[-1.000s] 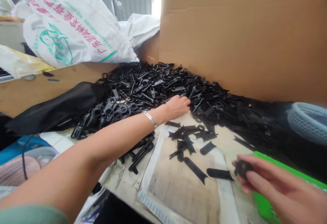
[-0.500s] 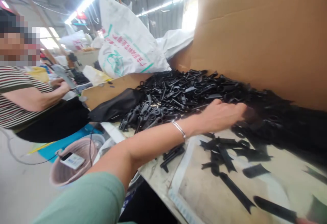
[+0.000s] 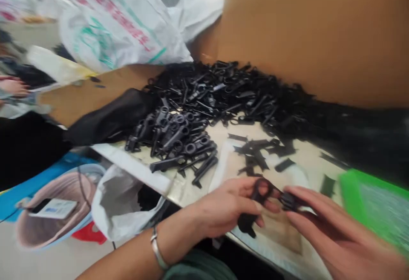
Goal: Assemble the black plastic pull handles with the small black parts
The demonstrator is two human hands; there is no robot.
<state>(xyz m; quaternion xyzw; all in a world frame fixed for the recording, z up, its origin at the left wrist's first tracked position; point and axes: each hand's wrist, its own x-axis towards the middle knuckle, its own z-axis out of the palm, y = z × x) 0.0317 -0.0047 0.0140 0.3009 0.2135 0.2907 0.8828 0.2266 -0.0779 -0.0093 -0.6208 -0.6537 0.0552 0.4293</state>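
Observation:
My left hand (image 3: 228,205) is near the table's front edge, its fingers closed on a black plastic part with a ring end (image 3: 255,201). My right hand (image 3: 332,233) comes in from the lower right and pinches a small dark piece (image 3: 289,201) right beside that part. A large heap of black plastic parts (image 3: 223,96) lies against the cardboard wall (image 3: 303,28). A smaller bunch of ring-ended parts (image 3: 179,139) sits closer to me, and loose flat strips (image 3: 258,152) lie on a worn mat (image 3: 287,224).
A green tray (image 3: 373,205) is at the right. White printed sacks (image 3: 121,20) stand behind the table, and a black bag (image 3: 108,116) lies at the left. Below the table are a pink bucket (image 3: 51,224) and a white bag (image 3: 124,203). Another person's hand (image 3: 11,86) shows far left.
My left hand has drawn back from the heap to the table's front edge with a black part in it. My right hand has come up to meet it. The view swung.

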